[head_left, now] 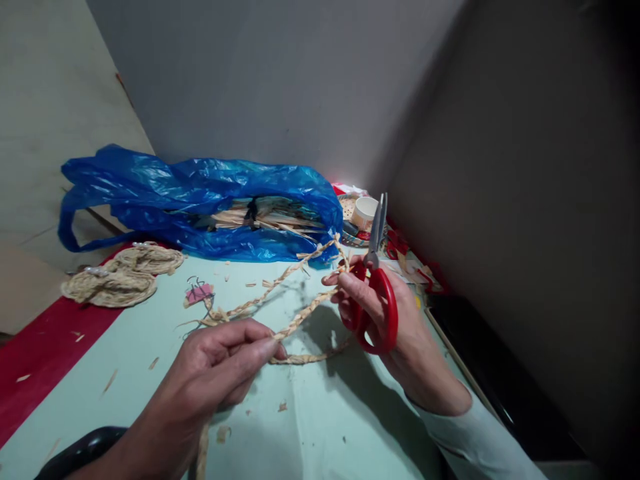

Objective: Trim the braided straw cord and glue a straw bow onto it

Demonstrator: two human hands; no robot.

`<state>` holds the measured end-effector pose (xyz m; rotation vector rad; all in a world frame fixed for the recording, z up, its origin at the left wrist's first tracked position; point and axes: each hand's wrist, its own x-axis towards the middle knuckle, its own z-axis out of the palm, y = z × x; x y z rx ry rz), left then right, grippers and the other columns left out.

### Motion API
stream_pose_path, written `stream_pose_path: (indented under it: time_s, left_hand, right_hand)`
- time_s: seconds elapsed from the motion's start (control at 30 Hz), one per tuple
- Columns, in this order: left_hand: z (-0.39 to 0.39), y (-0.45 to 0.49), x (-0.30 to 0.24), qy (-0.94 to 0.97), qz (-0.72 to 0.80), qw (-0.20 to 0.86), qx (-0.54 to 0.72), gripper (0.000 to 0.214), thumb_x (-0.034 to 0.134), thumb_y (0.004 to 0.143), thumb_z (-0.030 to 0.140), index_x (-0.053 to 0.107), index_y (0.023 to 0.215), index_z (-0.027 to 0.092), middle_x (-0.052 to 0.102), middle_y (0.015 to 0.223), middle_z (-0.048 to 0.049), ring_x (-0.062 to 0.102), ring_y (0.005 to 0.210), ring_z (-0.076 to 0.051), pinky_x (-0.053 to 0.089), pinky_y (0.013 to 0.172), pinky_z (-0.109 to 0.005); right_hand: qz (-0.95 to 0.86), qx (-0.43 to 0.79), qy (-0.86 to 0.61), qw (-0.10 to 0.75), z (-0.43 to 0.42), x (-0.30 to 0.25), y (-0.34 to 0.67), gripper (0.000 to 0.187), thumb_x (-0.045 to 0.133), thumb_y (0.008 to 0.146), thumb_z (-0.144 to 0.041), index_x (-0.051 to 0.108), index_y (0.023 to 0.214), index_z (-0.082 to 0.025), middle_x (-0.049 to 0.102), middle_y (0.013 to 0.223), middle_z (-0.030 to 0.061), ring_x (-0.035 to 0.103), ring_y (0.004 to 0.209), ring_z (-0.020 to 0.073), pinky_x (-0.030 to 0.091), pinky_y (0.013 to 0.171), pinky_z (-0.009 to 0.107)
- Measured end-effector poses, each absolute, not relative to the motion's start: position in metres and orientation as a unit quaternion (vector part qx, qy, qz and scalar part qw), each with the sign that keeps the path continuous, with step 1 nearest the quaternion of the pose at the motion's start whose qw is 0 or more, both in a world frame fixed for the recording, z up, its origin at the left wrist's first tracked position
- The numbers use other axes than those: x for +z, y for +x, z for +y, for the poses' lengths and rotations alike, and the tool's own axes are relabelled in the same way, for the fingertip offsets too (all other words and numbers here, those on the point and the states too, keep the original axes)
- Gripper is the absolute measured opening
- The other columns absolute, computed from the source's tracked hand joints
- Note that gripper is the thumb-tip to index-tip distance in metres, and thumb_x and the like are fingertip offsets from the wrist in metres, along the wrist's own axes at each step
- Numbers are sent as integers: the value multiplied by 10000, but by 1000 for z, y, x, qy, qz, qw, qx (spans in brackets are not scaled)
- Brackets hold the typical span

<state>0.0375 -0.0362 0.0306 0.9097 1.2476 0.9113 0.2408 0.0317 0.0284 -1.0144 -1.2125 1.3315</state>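
Observation:
A straw braid (311,308) runs between both hands, and another stretch of it loops over the table behind them. My left hand (225,363) pinches the braid between thumb and fingers. My right hand (383,317) pinches it further along, near a bend. Red-handled scissors (384,310) hang in my right hand too, blades pointing up and apart from the braid. Behind the hands, a binder clip with a pink paper (200,293) lies beside one end of the straw. Part of the braid drops below my left hand to the bottom edge.
A blue plastic bag (150,183) with bundled straw (280,217) lies at the back. Two woven straw pieces (110,285) sit at left. A basket with a white tub (366,212) stands behind the scissors. At right is a dark flat object (490,360). Straw scraps dot the pale green table (270,427).

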Motion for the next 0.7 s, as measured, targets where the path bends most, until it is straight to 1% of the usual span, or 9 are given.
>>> stream_pose_path:
  time_s: [0.07,0.17,0.23,0.3,0.37,0.47,0.53,0.6,0.7]
  left_hand:
    - [-36,36,29,379,538,628,415,327,716,788,501,725,778,175,250,499,93,163,491,-83,116,450,-227]
    - [-34,34,28,359,512,632,458,238,670,852,402,728,814,175,240,479,102,125,478,-75,114,449,-218]
    - [-33,32,27,353,495,630,484,219,640,876,358,737,836,166,252,466,100,119,470,-72,125,444,-210]
    - [-31,30,27,342,478,630,507,204,645,869,334,743,837,158,272,473,96,121,468,-68,140,438,-201]
    - [-29,29,28,318,465,634,530,182,691,823,331,743,815,157,293,481,94,138,460,-59,152,429,-191]
    - [-28,30,32,245,484,619,568,183,800,689,312,755,811,184,458,534,59,258,458,-51,207,429,-173]
    - [-29,31,35,207,504,602,584,238,853,611,292,773,821,212,558,589,34,367,488,-67,281,445,-171]
    - [-30,32,37,199,502,600,590,257,879,572,281,789,807,226,555,556,38,406,497,-82,319,451,-177]
    - [-30,32,36,222,459,629,587,210,873,590,279,799,779,224,477,469,60,380,463,-84,312,434,-185]
  right_hand:
    - [-524,500,-449,523,31,31,244,388,751,815,-484,550,1040,-239,688,795,-4,499,546,97,386,453,195]
    - [-546,407,-475,557,29,37,250,334,724,841,-469,564,1038,-252,590,703,-41,435,517,91,344,444,201]
    - [-587,338,-481,556,25,43,252,277,703,865,-416,568,1043,-253,542,692,-46,457,543,103,370,478,214]
    - [-676,245,-470,512,17,47,250,239,682,873,-325,571,1069,-244,550,726,-31,502,582,120,417,526,233]
    - [-780,139,-419,444,9,46,246,271,642,856,-227,574,1118,-225,577,774,-4,536,633,144,454,575,259]
    - [-865,4,-354,355,2,38,239,375,580,788,-175,587,1162,-179,606,849,69,557,746,227,485,634,345]
    - [-879,-56,-343,326,2,32,237,412,563,759,-179,597,1168,-152,605,850,96,544,759,261,488,634,385]
    - [-883,-93,-335,314,4,29,237,424,554,755,-174,601,1176,-140,605,842,102,538,751,267,489,635,396]
    - [-881,-105,-328,323,7,31,240,420,536,776,-163,599,1191,-132,613,834,94,555,739,250,485,627,358]
